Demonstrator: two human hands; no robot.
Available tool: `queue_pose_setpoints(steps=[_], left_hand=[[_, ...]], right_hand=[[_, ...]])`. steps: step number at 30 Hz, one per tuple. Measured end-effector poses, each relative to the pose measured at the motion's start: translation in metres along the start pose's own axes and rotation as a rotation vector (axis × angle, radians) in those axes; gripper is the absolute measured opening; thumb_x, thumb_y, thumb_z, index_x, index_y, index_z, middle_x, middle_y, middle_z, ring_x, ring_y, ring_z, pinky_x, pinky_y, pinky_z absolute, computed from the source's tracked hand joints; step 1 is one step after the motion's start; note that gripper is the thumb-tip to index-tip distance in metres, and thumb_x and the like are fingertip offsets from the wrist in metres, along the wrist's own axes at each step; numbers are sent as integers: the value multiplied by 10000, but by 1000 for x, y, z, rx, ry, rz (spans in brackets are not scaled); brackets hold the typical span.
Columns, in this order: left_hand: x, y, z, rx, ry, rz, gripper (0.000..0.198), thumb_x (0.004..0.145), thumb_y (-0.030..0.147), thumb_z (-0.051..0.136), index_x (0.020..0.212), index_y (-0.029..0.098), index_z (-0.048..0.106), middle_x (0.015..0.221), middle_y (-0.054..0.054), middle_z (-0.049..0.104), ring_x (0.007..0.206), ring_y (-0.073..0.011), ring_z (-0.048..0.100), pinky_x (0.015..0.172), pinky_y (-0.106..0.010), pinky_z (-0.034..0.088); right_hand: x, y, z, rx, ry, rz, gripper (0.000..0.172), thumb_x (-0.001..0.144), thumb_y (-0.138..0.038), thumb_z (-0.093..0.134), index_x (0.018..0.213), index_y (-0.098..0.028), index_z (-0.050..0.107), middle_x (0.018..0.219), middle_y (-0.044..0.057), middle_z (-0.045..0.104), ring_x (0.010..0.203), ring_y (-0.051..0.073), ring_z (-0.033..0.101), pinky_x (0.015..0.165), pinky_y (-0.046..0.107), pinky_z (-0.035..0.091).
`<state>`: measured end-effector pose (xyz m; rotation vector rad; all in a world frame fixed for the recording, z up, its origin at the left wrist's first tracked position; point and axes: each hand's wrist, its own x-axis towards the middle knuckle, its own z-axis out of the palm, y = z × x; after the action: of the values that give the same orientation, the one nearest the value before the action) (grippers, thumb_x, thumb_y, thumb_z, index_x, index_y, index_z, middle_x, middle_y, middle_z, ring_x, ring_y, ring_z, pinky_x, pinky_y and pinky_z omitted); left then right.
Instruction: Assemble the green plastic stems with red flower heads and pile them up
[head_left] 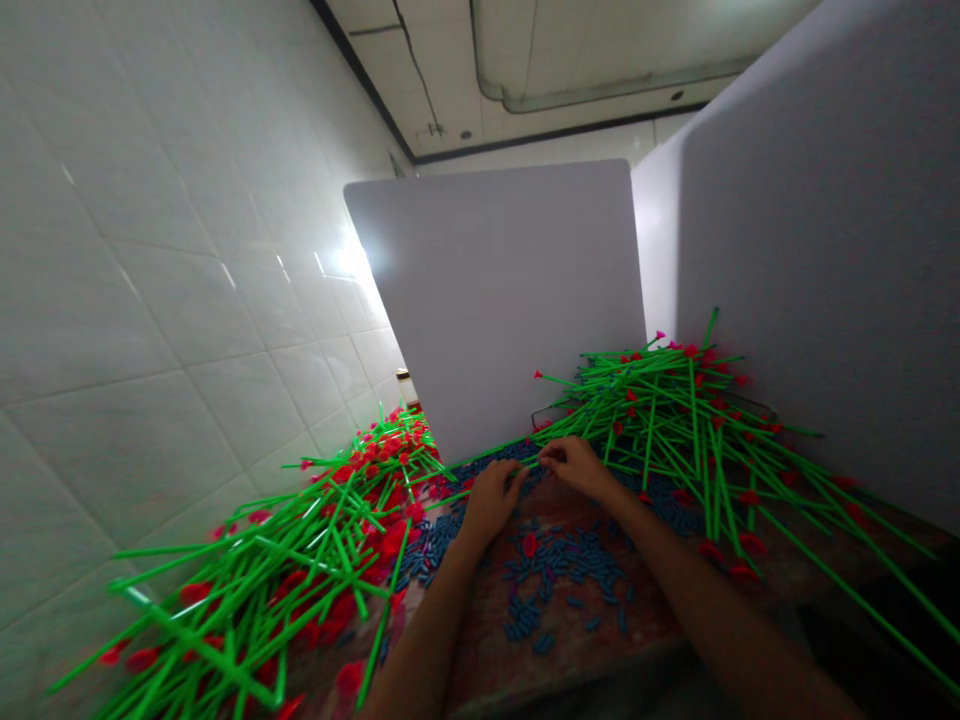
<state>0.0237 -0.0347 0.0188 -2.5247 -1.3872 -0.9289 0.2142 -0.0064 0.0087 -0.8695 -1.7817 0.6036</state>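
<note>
My left hand (491,503) and my right hand (574,467) meet at the middle of the table, fingers pinched together. A thin green plastic stem (487,480) runs through the left fingers to the right fingertips, and both hands seem to hold it. Below them lies a scatter of small blue plastic pieces (562,572). More blue pieces run under the stems near both hands. A heap of green stems with red flower heads (300,565) fills the left side, and a second heap (690,430) spreads on the right.
The table (495,665) has a worn reddish top. A white tiled wall (150,250) rises along its left side. White partition boards stand behind (487,300) and to the right (817,230). A small bottle (403,386) shows in the gap between the wall and the back board.
</note>
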Motion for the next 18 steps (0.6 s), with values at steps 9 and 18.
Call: queue_pose_setpoints(steps=[9, 18], left_hand=[[0, -1, 0, 2, 9, 6, 364, 921, 446, 353, 918, 190, 611, 892, -43, 639, 855, -172, 539, 770, -288, 403], [1, -1, 1, -8, 3, 20, 350, 920, 438, 356, 910, 194, 606, 889, -44, 639, 855, -177, 537, 788, -299, 402]], right_hand=[[1, -4, -2, 28, 6, 26, 131, 737, -164, 583, 774, -152, 708, 693, 39, 679, 646, 164, 603, 600, 248, 431], [0, -8, 2, 233, -31, 79, 92, 701, -214, 629, 738, -152, 685, 618, 24, 648, 538, 149, 593, 537, 254, 462]])
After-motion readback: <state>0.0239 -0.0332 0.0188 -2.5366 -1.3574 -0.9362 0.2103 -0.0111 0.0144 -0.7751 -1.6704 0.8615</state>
